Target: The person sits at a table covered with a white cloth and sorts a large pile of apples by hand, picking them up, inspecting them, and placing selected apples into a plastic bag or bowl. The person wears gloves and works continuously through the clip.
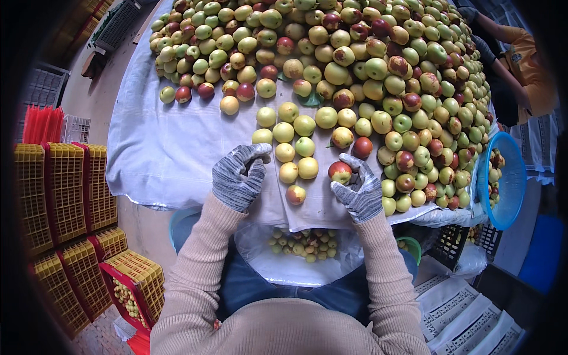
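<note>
My right hand (361, 191), in a grey striped knit glove, grips a red-and-green jujube (340, 172) between thumb and fingers. Matching gloved, my left hand (239, 177) hovers over the white cloth (164, 146) with fingers curled and a gap to the thumb; no fruit shows in it. Its fingertips are close to a pale green jujube (262, 136). Between my hands, several yellow-green jujubes (285, 152) lie in a loose double column, with a red-blotched one (296, 194) at the near end. A darker red jujube (362, 147) rests just beyond my right hand.
A large jujube heap (337, 73) covers the table's far and right sides. Below the near edge, a plastic-lined container (297, 270) holds more jujubes. A blue basin (510, 186) stands right; yellow crates (66, 191) are stacked left. Another person's sleeve (526, 66) shows far right.
</note>
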A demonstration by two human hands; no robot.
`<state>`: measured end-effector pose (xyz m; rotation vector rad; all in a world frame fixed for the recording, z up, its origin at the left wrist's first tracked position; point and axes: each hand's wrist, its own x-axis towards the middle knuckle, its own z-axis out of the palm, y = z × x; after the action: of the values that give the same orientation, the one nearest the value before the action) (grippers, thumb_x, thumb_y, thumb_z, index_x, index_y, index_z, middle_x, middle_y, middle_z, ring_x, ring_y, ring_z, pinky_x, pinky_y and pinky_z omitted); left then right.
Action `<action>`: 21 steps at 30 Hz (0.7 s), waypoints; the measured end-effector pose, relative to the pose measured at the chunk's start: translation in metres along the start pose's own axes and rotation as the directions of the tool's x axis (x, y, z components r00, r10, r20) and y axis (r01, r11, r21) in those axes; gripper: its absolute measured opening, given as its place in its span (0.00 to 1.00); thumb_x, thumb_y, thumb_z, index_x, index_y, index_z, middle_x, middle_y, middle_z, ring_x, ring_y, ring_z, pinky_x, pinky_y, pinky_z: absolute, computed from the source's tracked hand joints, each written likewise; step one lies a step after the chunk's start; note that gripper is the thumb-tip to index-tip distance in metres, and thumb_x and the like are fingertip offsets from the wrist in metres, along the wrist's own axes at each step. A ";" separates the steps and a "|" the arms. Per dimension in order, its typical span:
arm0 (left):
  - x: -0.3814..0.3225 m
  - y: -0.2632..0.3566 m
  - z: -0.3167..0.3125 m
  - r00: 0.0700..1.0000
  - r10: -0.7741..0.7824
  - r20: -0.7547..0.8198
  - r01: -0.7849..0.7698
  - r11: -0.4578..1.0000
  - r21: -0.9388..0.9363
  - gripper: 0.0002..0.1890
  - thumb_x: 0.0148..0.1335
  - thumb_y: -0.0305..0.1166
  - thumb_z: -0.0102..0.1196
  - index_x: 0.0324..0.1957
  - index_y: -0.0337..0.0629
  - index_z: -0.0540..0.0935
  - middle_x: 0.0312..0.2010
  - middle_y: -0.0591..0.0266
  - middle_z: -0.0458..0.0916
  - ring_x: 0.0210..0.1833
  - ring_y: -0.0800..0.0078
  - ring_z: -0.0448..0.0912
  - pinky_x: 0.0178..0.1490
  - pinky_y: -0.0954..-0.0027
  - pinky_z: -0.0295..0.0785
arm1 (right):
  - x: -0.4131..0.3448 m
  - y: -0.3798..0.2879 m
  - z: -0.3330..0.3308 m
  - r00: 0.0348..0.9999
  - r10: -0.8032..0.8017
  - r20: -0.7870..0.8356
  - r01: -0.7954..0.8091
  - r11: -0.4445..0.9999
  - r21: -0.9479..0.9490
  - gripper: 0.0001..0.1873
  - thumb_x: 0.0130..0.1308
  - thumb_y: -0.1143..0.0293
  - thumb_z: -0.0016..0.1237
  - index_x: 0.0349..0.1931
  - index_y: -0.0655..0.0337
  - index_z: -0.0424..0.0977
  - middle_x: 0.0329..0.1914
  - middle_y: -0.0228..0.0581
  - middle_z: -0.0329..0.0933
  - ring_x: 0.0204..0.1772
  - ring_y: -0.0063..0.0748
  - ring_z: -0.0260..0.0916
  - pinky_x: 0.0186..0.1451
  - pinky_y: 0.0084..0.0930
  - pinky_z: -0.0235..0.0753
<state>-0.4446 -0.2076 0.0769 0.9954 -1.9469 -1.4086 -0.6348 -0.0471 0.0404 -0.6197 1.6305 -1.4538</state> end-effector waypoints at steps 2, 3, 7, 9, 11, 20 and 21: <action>-0.004 0.017 0.005 0.987 0.020 0.158 -0.065 0.957 0.282 0.16 0.55 0.24 0.56 0.48 0.41 0.78 0.36 0.56 0.81 0.37 0.71 0.80 0.43 0.73 0.75 | -0.002 -0.006 0.003 0.999 0.001 -0.037 -0.005 0.992 -0.127 0.29 0.47 0.70 0.62 0.51 0.64 0.69 0.46 0.40 0.72 0.46 0.26 0.72 0.48 0.22 0.74; -0.005 0.016 0.010 0.981 0.035 0.191 -0.104 0.926 0.363 0.19 0.54 0.27 0.59 0.50 0.42 0.77 0.38 0.55 0.80 0.39 0.67 0.80 0.44 0.71 0.75 | -0.003 -0.007 0.004 0.998 -0.001 -0.057 -0.010 0.982 -0.189 0.28 0.46 0.68 0.62 0.50 0.64 0.70 0.45 0.42 0.73 0.45 0.28 0.72 0.48 0.24 0.74; -0.005 0.013 0.020 0.957 0.006 0.290 -0.153 0.861 0.485 0.27 0.51 0.38 0.64 0.54 0.45 0.74 0.43 0.53 0.79 0.43 0.59 0.80 0.47 0.65 0.74 | -0.002 -0.009 0.007 0.946 -0.323 0.016 0.256 0.716 -0.649 0.29 0.42 0.61 0.62 0.46 0.63 0.73 0.40 0.51 0.72 0.44 0.49 0.71 0.50 0.37 0.72; -0.005 0.011 0.023 0.941 0.015 0.337 -0.208 0.811 0.546 0.28 0.50 0.39 0.64 0.55 0.46 0.74 0.45 0.52 0.78 0.44 0.58 0.79 0.47 0.64 0.74 | -0.002 -0.009 0.007 0.933 -0.357 0.042 0.280 0.648 -0.708 0.28 0.43 0.62 0.62 0.47 0.63 0.73 0.39 0.48 0.72 0.42 0.45 0.71 0.48 0.34 0.73; -0.005 0.010 0.026 0.935 0.022 0.355 -0.217 0.826 0.520 0.28 0.49 0.39 0.64 0.55 0.46 0.74 0.46 0.51 0.77 0.44 0.57 0.78 0.47 0.64 0.74 | -0.003 -0.007 0.006 0.916 -0.398 0.057 0.306 0.600 -0.739 0.28 0.43 0.62 0.62 0.47 0.62 0.74 0.38 0.46 0.72 0.41 0.42 0.72 0.47 0.32 0.73; -0.003 -0.015 0.020 0.903 -0.144 0.406 0.285 0.906 -0.314 0.28 0.51 0.27 0.64 0.55 0.39 0.70 0.49 0.62 0.73 0.53 0.73 0.72 0.57 0.70 0.69 | -0.010 -0.024 0.004 0.968 -0.212 0.133 0.247 0.734 -0.633 0.24 0.47 0.62 0.60 0.45 0.61 0.74 0.38 0.45 0.73 0.40 0.38 0.73 0.46 0.31 0.74; -0.003 -0.016 0.017 0.905 -0.144 0.400 0.282 0.907 -0.313 0.28 0.51 0.28 0.64 0.55 0.40 0.69 0.51 0.62 0.71 0.54 0.74 0.71 0.58 0.70 0.68 | -0.013 -0.025 0.002 0.974 -0.120 0.191 0.217 0.727 -0.651 0.23 0.49 0.60 0.58 0.44 0.62 0.74 0.38 0.47 0.73 0.42 0.43 0.72 0.48 0.35 0.73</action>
<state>-0.4523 -0.1988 0.0565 0.8324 -1.7525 -2.1263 -0.6302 -0.0429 0.0677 -1.2754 2.0233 -0.8694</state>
